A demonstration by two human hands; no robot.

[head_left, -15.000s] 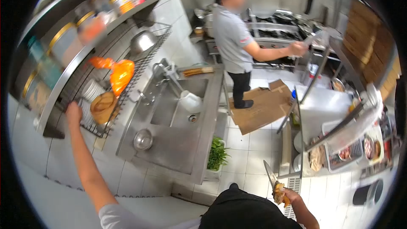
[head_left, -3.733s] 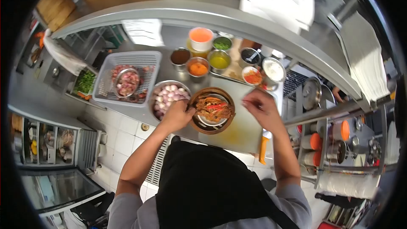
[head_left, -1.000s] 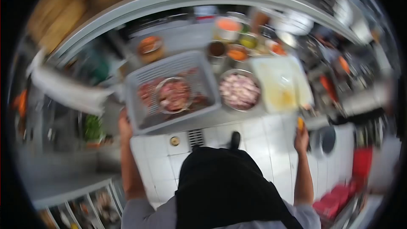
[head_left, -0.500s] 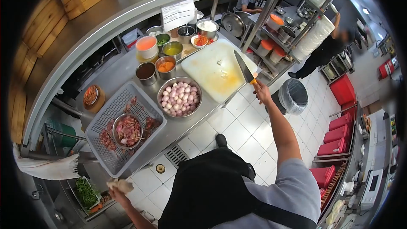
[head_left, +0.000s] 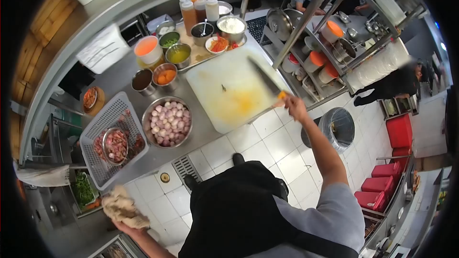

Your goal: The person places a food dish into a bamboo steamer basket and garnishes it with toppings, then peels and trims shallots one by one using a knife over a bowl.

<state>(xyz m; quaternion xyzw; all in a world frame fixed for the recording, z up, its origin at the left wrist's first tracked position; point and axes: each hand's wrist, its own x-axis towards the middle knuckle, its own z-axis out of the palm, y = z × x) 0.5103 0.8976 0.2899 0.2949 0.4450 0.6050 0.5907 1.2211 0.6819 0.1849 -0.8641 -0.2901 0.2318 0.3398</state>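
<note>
Holding the chef's knife [head_left: 264, 76] by its handle in the right hand [head_left: 296, 108], with fingers wrapped; pointing it away and leftward over the cutting board's [head_left: 210, 83] right side. Clutching a crumpled cloth [head_left: 122, 206] in the left hand [head_left: 128, 229], near the grey basket [head_left: 92, 151], well apart from the knife.

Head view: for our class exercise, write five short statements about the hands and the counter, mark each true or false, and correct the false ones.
1. The right hand holds a knife. True.
2. The left hand holds a squeeze bottle. False: the left hand holds a crumpled beige cloth.
3. The cutting board has a yellow-orange stain. True.
4. The small metal bowl inside the grey basket is empty. False: the bowl holds reddish pieces.
5. The bowl of purplish bulbs stands between the basket and the board. True.
</note>
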